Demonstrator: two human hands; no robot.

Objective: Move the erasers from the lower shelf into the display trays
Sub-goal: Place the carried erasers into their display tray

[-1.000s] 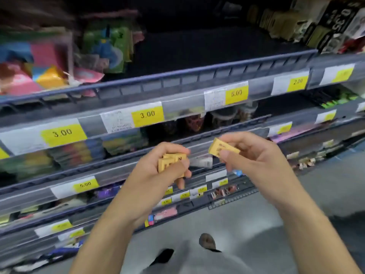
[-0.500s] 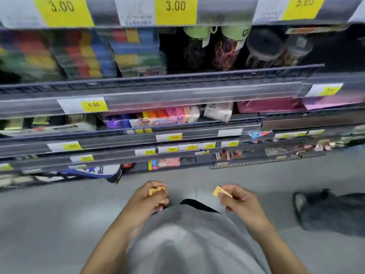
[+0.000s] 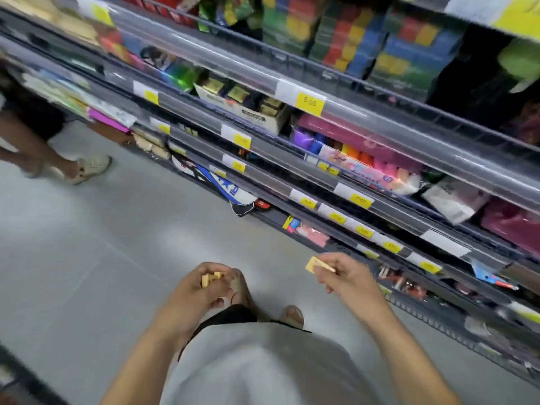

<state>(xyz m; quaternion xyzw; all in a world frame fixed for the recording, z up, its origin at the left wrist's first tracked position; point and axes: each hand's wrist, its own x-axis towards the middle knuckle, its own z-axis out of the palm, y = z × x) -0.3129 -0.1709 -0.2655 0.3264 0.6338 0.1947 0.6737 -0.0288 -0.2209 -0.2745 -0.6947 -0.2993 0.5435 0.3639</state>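
My left hand (image 3: 198, 290) grips a small bundle of yellow erasers (image 3: 211, 279) low in front of my waist. My right hand (image 3: 346, 276) pinches a single yellow eraser (image 3: 315, 265) between thumb and fingers, close to the lowest shelf rail. A white cardboard display tray (image 3: 248, 111) with dark and gold packs stands on a middle shelf, up and to the left of both hands. Both hands are well below that tray and apart from each other.
Tilted grey shelves (image 3: 365, 182) with yellow price tags run from upper left to lower right, full of coloured stationery. Another person's legs and pale shoes (image 3: 87, 168) stand on the grey floor (image 3: 87, 258) at the left. My feet show below my hands.
The view has swung left and tilted, so the shelves now run diagonally. Both hands stay low and keep their erasers; another person's legs have come into view at the left.
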